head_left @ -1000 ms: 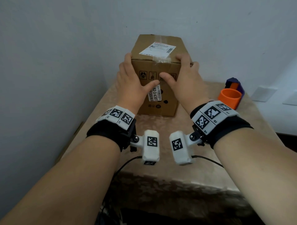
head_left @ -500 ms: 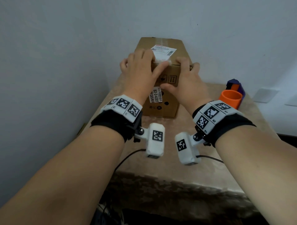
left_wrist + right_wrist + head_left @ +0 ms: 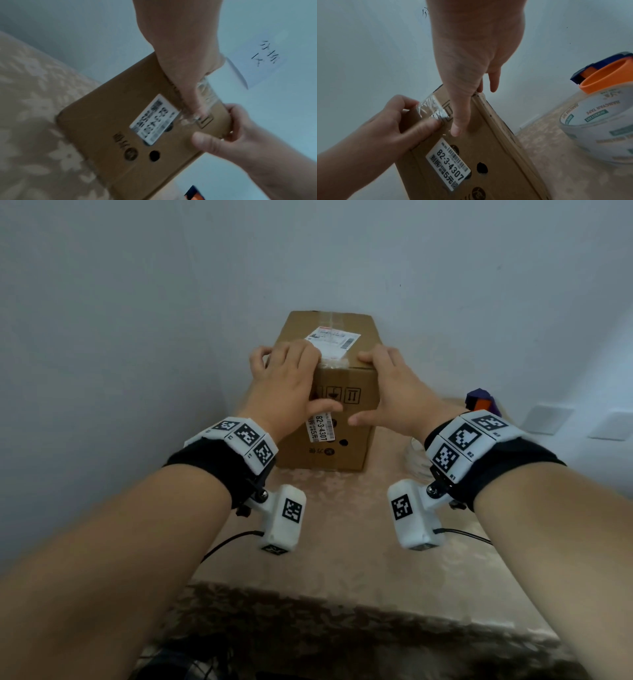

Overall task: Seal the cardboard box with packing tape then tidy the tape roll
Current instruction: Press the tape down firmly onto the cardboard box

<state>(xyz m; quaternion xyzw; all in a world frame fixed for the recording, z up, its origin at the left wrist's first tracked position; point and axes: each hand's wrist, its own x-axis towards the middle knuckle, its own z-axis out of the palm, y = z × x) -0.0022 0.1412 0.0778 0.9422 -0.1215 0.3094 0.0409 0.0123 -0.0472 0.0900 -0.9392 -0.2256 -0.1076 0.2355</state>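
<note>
A brown cardboard box [image 3: 342, 440] stands upright at the back of the table, against the wall. Clear tape [image 3: 433, 109] runs over its top and down the front face. My left hand [image 3: 291, 381] clasps the top front edge, fingers bent over the top and thumb pressing the tape end on the front. My right hand [image 3: 394, 385] holds the top right edge, fingers on top and thumb [image 3: 458, 121] lying down the front face. The clear tape roll [image 3: 597, 128] lies flat on the table to the right of the box.
An orange cup [image 3: 606, 75] and a dark blue object [image 3: 479, 397] stand behind the tape roll at the right. The beige patterned tablecloth [image 3: 342, 542] reaches to the near edge. A wall stands close behind and to the left of the box.
The thumbs, together on the front face a second ago, are now apart. My left hand slid up over the top label, then settled at the left of the tape. My right hand shifted right.
</note>
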